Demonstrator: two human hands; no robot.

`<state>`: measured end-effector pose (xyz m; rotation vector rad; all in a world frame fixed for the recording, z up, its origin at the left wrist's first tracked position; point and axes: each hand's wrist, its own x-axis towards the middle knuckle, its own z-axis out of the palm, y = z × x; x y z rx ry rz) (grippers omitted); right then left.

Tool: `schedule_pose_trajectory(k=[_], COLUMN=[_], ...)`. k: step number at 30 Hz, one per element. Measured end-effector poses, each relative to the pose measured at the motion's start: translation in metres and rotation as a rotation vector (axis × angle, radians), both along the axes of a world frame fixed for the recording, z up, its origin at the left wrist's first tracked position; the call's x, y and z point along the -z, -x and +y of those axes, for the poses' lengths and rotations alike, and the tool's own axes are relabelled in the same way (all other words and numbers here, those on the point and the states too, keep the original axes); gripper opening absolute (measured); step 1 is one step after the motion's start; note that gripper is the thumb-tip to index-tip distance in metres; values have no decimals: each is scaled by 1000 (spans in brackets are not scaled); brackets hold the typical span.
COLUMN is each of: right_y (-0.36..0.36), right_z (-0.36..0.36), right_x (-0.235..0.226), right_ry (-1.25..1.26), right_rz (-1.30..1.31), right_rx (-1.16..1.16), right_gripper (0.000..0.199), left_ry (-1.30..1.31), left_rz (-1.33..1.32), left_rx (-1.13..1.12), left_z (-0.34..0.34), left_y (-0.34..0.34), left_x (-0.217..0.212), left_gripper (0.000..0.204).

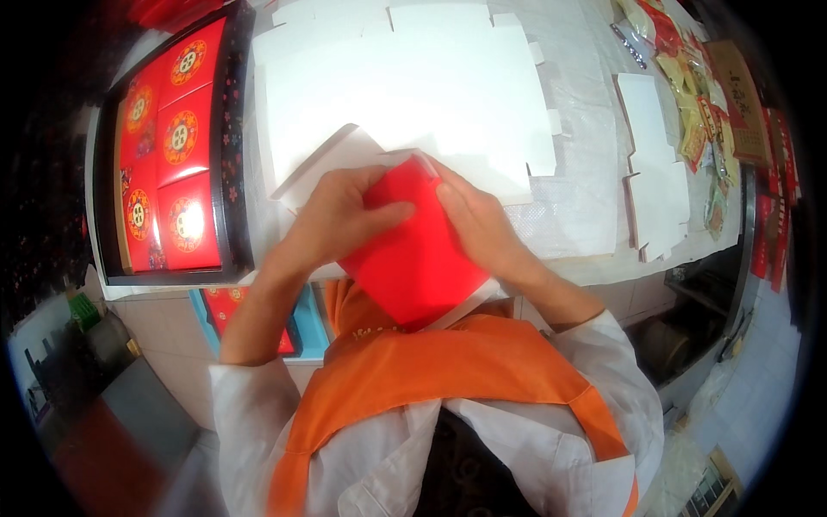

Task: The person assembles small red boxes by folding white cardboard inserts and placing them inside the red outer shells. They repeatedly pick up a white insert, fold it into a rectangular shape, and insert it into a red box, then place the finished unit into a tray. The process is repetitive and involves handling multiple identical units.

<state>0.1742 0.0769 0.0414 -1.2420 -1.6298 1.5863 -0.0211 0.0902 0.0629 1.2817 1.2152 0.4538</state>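
A red cardboard box [418,267], partly folded, is held tilted in front of my orange apron, just over the table's near edge. White inner card shows along its far end and its lower right edge. My left hand [340,211] grips its left side, the thumb lying on the red face and the fingers curled at the top edge. On the right side, my right hand [478,215] holds it, fingers close to the far corner. A pale flap [332,155] sticks out beyond the left hand. The underside of the box is hidden.
Flat white cardboard blanks [405,86] lie across the table. At left a dark-rimmed tray [164,279] holds several red boxes [181,133] with round emblems. To the right are another white blank [659,172], assorted packets [689,103] and a brown carton [736,95]. Below stands a blue tray [314,332].
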Motion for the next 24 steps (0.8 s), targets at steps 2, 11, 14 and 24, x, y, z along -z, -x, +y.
schedule_pose_trajectory(k=[2,11,14,24], right_y=[-1,-11,-10,-10], right_z=[-2,-4,-5,-6], right_x=[-2,-13,-15,-11], right_ry=[-26,5,-24,-67], right_rz=[-19,28,5,31], right_rx=[-11,-144,-172,-232], right_gripper=[44,43,43,45], left_ry=[-8,13,8,-39], left_rz=[8,-23,-49,-89], left_rx=[3,33,36,23], left_z=[-1,-1,-1,0], left_y=[0,1,1,0], left_x=[-1,-6,-6,-3], left_gripper=[33,32,31,27])
